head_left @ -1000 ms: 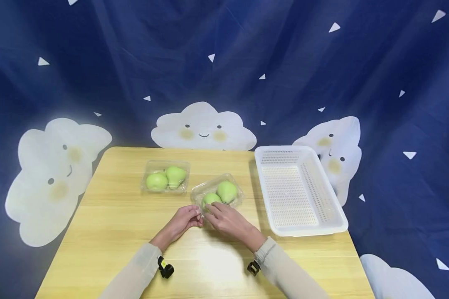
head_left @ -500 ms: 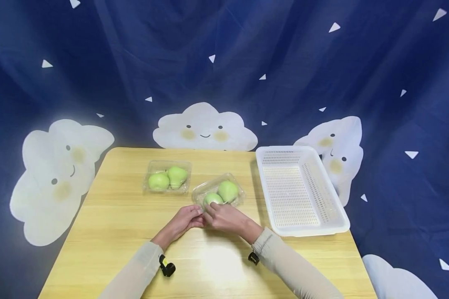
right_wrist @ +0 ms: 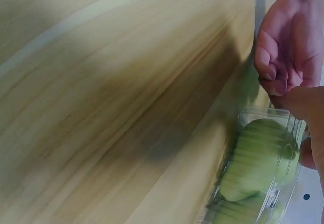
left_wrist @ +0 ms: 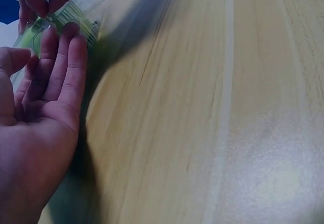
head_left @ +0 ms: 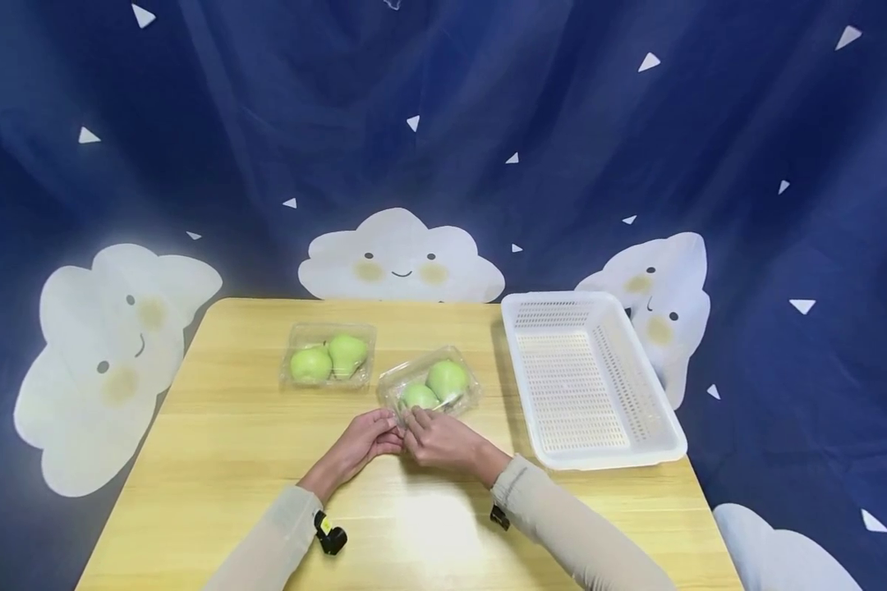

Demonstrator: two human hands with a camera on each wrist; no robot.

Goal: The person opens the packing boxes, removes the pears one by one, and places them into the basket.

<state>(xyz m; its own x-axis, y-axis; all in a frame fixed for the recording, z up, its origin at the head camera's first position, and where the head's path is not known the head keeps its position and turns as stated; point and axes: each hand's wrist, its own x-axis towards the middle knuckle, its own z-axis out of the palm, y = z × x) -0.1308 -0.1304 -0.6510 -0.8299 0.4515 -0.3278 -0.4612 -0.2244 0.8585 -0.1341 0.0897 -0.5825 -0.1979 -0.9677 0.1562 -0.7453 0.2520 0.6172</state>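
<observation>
A clear plastic clamshell box (head_left: 390,386) with two green pears (head_left: 447,379) in it lies at a slant on the table, in front of both hands. At its near corner my left hand (head_left: 365,443) grips the rim between thumb and fingers; in the left wrist view the palm faces up. My right hand (head_left: 443,442) pinches the same near edge with thumb and fingertips, close beside the left fingertips. The right wrist view shows the box's ribbed wall (right_wrist: 253,163) with a pear behind it. The fingers partly cover the gripped edge.
Another clear clamshell box (head_left: 299,335) with two green pears stands further back on the left. A white perforated plastic basket (head_left: 521,394) sits at the table's right edge. Behind the wooden table (head_left: 229,427) hangs a dark blue cloud-patterned curtain (head_left: 443,98).
My right hand has drawn back slightly from over the nearer pear to the box's near edge, its fingers now more bunched. My left hand has stayed at the corner.
</observation>
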